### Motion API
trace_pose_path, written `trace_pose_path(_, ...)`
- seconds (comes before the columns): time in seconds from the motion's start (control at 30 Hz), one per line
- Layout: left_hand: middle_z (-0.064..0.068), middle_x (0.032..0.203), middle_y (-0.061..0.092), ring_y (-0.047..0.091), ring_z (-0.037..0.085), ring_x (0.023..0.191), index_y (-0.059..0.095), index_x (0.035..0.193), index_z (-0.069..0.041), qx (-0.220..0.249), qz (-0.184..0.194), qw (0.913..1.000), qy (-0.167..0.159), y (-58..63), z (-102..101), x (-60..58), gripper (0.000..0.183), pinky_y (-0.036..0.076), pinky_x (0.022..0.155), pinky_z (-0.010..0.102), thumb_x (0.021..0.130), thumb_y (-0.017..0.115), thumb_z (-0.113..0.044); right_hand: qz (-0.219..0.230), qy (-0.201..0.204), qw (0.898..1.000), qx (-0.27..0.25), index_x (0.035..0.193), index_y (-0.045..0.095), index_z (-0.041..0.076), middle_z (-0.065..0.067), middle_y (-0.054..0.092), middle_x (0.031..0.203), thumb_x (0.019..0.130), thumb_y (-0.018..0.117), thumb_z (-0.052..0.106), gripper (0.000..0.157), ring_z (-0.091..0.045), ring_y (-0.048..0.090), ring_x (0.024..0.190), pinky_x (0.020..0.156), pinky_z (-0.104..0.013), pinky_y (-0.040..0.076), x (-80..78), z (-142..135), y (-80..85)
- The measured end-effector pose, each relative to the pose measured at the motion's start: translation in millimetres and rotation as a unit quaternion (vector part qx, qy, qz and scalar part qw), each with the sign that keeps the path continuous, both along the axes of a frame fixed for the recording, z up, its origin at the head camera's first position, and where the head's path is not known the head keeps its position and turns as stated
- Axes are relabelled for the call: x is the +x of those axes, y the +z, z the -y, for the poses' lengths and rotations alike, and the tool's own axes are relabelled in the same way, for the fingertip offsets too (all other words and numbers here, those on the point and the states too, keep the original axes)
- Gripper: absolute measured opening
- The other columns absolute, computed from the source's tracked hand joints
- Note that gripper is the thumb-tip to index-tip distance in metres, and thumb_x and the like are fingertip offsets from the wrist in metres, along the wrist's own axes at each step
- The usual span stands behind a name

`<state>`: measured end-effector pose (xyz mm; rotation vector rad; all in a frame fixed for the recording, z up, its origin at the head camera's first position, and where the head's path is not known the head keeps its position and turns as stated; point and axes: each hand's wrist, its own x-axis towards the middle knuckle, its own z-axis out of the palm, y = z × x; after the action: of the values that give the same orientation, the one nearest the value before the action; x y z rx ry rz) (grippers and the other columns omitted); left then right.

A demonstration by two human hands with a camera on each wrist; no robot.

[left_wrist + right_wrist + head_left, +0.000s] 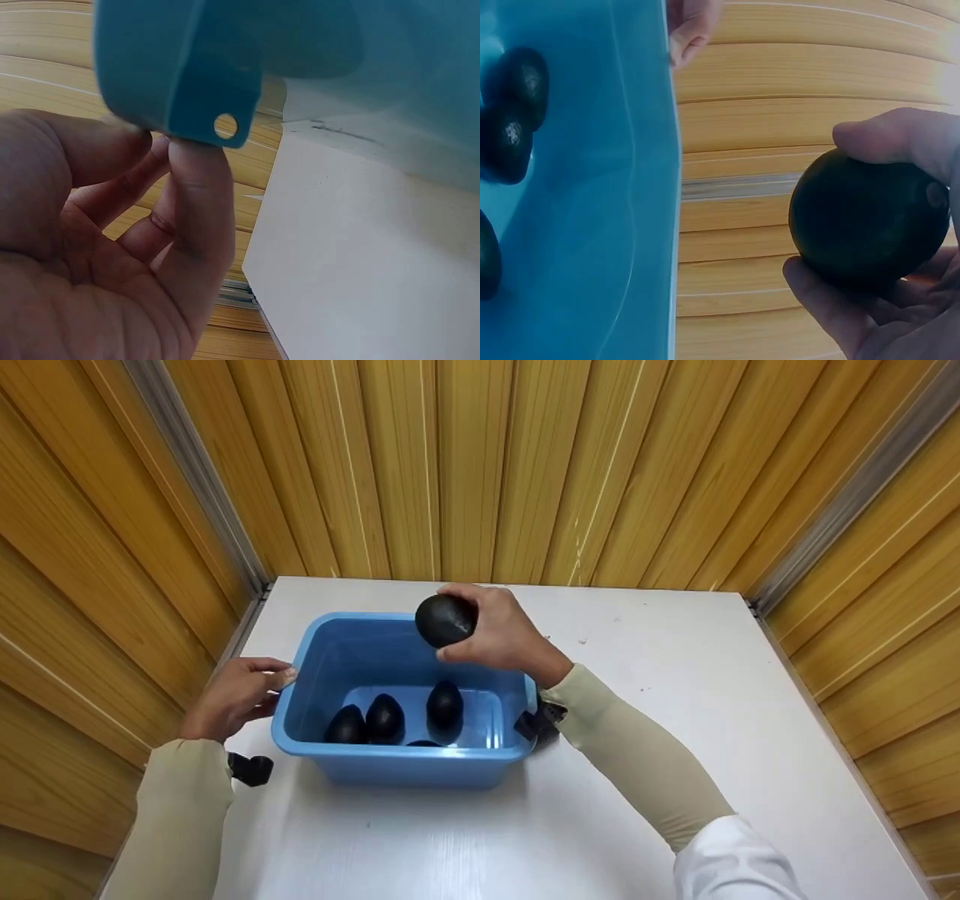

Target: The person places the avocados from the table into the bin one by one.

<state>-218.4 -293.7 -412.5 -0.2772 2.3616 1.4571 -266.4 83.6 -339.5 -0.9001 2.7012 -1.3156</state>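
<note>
A dark avocado (445, 620) is held in my right hand (499, 630), thumb on one side and fingers on the other, above the far right part of a blue plastic bin (420, 751). In the right wrist view the same avocado (866, 217) fills the grip. My left hand (238, 694) pinches the bin's left rim between thumb and fingers, close to a small hole in the lip (202, 112). Inside the bin lie more avocados: two side by side at the left (385, 718), one further right (445, 705), and another mostly hidden behind the near wall.
The bin stands on a white table (645, 750). Wood-patterned panels (480, 472) close in the back and both sides, with metal rails (202, 472) at the corners. A small black wrist camera (541, 720) sits beside the bin's right end.
</note>
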Motion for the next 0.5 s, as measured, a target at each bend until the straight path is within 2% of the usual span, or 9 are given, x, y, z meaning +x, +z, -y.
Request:
trace_pose_path(0.23, 0.015, 0.131, 0.063, 0.07, 0.022, 0.099, 0.053, 0.149, -0.003, 0.0, 0.003, 1.0, -0.002, -2.3, 0.1, -0.4, 0.052, 0.061, 0.1, 0.04, 0.109, 0.055, -0.035, 0.007, 0.025, 0.999, 0.021, 0.142, 0.063, 0.01, -0.008, 0.07, 0.131, 0.071, 0.092, 0.017, 0.077, -0.023, 0.064, 0.112, 0.097, -0.038, 0.054, -9.4, 20.9, 1.7)
trace_pose_path(0.5, 0.016, 0.131, 0.062, 0.069, 0.023, 0.1, 0.056, 0.147, -0.003, 0.002, 0.002, 1.0, -0.002, -0.7, -0.6, 0.6, 0.049, 0.061, 0.099, 0.039, 0.108, 0.056, -0.034, 0.031, 0.061, 0.997, 0.032, 0.148, 0.056, 0.015, -0.007, 0.065, 0.138, 0.077, 0.088, 0.016, 0.078, -0.021, 0.061, 0.117, 0.096, -0.036, 0.055, -24.8, 40.4, -1.0)
